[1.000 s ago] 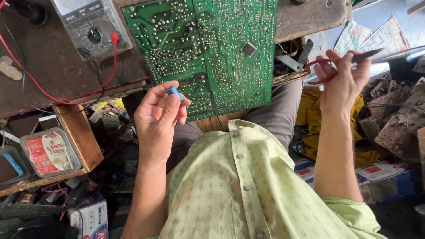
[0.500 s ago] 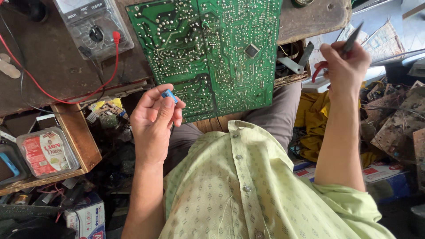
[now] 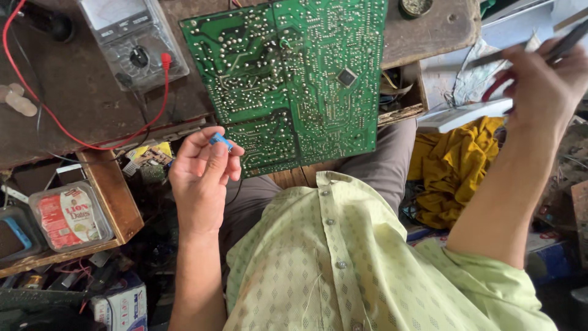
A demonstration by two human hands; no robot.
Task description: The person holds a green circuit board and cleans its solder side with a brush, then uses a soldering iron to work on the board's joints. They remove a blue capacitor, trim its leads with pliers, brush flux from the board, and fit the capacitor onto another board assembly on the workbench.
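Since a second ago your right hand (image 3: 542, 83) has swung out further right and up with that dark pen-like tool (image 3: 566, 41) clamped in it, while your left hand (image 3: 202, 175) stays put, pinching the small blue component (image 3: 219, 140) near the green circuit board (image 3: 291, 79)'s near-left edge. That part looks tiny, light, stiff and easy to drop, so I'd keep gripping its body, not its legs.
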